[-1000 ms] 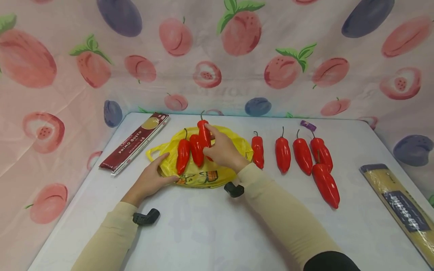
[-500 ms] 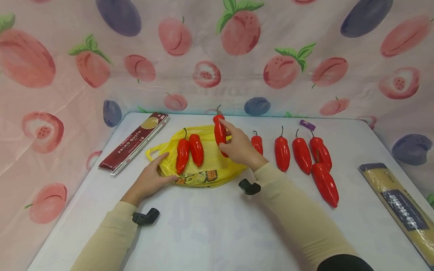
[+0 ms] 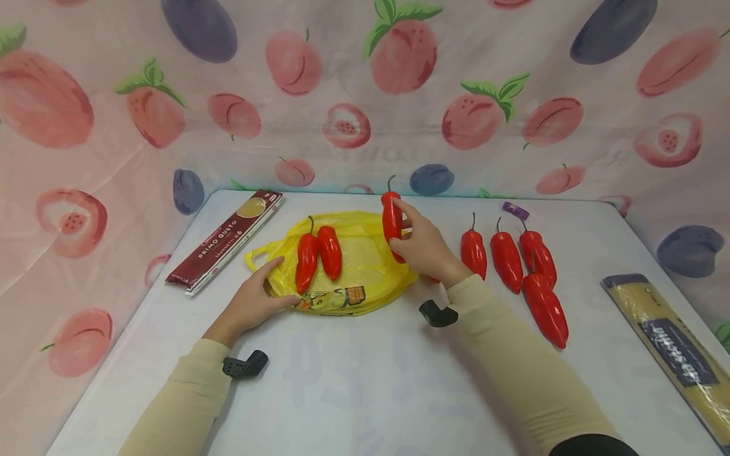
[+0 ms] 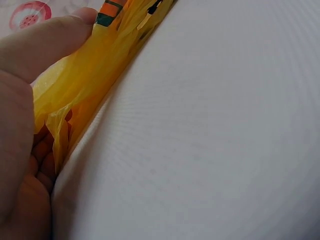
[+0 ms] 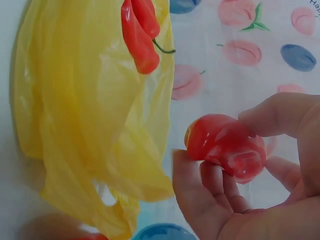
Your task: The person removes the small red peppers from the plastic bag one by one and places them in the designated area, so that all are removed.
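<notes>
My right hand pinches a red pepper between thumb and fingers, stem up, above the right side of a yellow plastic bag. In the right wrist view the same pepper appears end-on between the fingertips. Two more red peppers, the left one and its neighbour, lie side by side on the bag. My left hand holds the bag's left end, its thumb along the near edge. The left wrist view shows bunched plastic between thumb and curled fingers.
Right of the bag stands a row of several red peppers; one is mostly hidden behind my right hand. A maroon spaghetti pack lies at left, a yellowish pasta pack at right. A small purple packet is at the back.
My right hand has lifted a pepper from beside the other two and carried it rightward across the bag. The left hand and the bag stay in place.
</notes>
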A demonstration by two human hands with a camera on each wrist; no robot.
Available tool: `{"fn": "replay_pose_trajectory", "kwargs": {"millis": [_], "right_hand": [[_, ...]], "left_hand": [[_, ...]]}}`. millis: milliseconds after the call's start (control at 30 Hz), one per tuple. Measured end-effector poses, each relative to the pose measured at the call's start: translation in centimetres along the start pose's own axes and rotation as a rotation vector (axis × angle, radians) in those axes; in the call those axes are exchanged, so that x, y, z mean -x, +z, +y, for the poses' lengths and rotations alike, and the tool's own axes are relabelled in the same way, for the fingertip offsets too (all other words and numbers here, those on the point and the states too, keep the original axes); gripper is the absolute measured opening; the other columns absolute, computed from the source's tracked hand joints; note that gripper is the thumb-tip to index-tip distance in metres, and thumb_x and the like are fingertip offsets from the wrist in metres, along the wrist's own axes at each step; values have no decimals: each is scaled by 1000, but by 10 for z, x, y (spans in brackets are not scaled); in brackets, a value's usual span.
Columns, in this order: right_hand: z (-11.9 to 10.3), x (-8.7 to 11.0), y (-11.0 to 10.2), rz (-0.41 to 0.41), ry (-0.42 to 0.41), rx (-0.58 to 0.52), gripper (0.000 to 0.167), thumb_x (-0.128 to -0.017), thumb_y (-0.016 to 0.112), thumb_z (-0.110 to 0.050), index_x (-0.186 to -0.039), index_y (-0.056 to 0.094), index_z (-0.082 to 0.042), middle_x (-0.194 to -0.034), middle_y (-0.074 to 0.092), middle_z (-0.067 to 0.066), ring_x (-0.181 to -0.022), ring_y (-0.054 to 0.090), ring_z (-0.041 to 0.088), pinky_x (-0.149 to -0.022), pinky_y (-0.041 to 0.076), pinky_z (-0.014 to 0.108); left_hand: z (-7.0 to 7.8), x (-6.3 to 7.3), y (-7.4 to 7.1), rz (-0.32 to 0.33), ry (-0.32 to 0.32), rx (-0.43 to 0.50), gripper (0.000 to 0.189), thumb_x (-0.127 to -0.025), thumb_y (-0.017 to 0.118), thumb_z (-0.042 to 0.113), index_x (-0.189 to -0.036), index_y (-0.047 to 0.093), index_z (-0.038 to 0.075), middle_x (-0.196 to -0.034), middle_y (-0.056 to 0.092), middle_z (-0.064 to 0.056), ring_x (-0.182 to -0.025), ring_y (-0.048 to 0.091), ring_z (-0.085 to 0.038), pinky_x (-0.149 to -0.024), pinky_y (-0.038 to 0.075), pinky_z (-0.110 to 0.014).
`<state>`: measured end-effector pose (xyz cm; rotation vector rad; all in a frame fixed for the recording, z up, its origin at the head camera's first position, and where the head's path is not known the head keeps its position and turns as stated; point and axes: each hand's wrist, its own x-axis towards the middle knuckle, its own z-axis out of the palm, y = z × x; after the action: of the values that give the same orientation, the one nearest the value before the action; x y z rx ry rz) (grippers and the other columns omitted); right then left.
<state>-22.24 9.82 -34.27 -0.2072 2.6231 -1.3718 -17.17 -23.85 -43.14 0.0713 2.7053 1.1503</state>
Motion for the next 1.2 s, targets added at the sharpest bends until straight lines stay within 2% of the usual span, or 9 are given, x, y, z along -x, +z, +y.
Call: {"fn": "replay_pose_trajectory", "kwargs": {"millis": [200, 700, 867, 1200], "right_hand": [[4, 3, -6, 16, 29, 11, 82, -92, 65, -11, -160, 24, -31, -130, 51, 14, -113, 56, 32, -88, 57, 47], [19, 18, -22, 21, 10, 49, 82, -94, 65, -13, -161, 21, -30, -136, 52, 16, -125, 50, 35, -87, 56, 52], [24, 26, -34, 28, 12, 73, 82, -94, 67, -13, -161, 22, -28, -137, 52, 17, -128, 48, 37, -88, 55, 52], [36, 49, -56, 18, 73, 130, 83, -95, 66, -18, -162, 18, -30, -139, 49, 21, -130, 45, 42, -87, 56, 52]], "left_hand": [[1, 0, 0, -2, 5, -1, 103, -80, 78, 55, -159, 27, 15, -160, 29, -18, -146, 23, -41, -114, 20, -66], [1, 2, 1, 6, 7, 4, 103, -80, 79, 54, -159, 27, 14, -161, 28, -17, -146, 23, -41, -114, 20, -65], [2, 3, 2, 11, 15, 2, 101, -81, 79, 51, -159, 27, 12, -161, 28, -18, -146, 23, -42, -114, 19, -65], [2, 2, 1, 4, 18, -3, 103, -81, 78, 54, -159, 26, 13, -160, 28, -19, -146, 23, -43, -113, 20, -66]]}}
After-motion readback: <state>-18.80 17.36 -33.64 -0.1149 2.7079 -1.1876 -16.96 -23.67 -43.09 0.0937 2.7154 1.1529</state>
